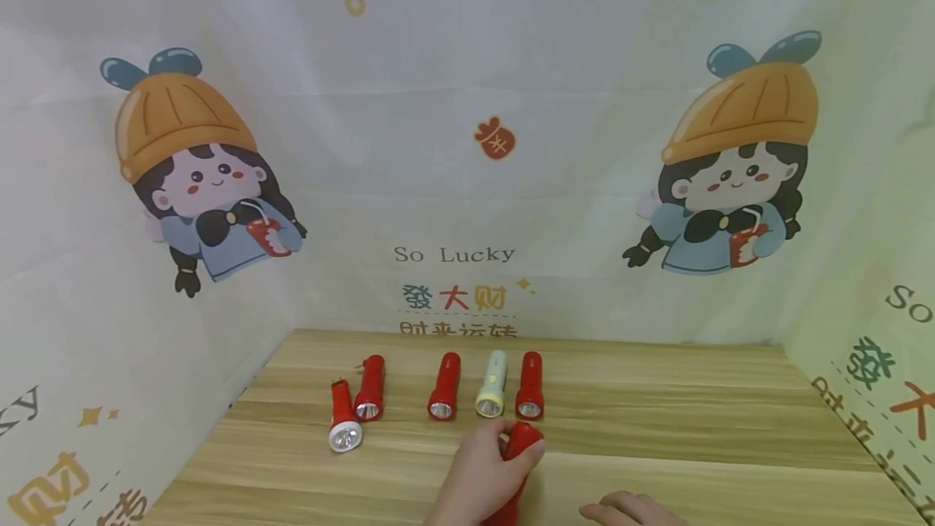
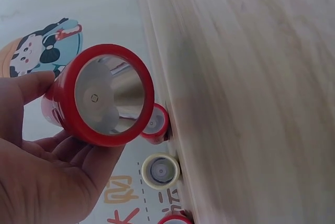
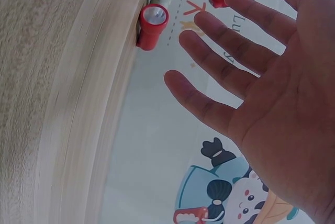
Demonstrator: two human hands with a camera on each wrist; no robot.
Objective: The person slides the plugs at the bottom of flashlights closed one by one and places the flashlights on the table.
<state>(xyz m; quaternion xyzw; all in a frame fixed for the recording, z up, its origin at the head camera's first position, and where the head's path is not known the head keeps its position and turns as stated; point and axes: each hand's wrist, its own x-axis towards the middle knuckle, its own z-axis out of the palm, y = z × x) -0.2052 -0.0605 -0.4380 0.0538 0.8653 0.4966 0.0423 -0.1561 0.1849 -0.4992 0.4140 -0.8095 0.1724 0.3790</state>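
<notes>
My left hand [image 1: 478, 465] grips a red flashlight [image 1: 523, 438] above the near part of the wooden table. In the left wrist view its wide red-rimmed lens [image 2: 112, 96] faces the camera, with thumb and fingers curled around the body. At the lower edge of the head view is my right hand [image 1: 631, 510], only partly in frame. The right wrist view shows that palm [image 3: 282, 98] with fingers extended and spread, holding nothing. Beyond the left hand lie a red flashlight [image 1: 530, 384] and a pale one with a cream rim [image 1: 493, 384].
Farther left on the table [image 1: 657, 420] are more red flashlights: one near the middle [image 1: 444, 386], one at the left [image 1: 370, 388], and a white-headed one [image 1: 343, 420] with prongs at its tail. A printed cloth [image 1: 584, 209] stands behind and at both sides.
</notes>
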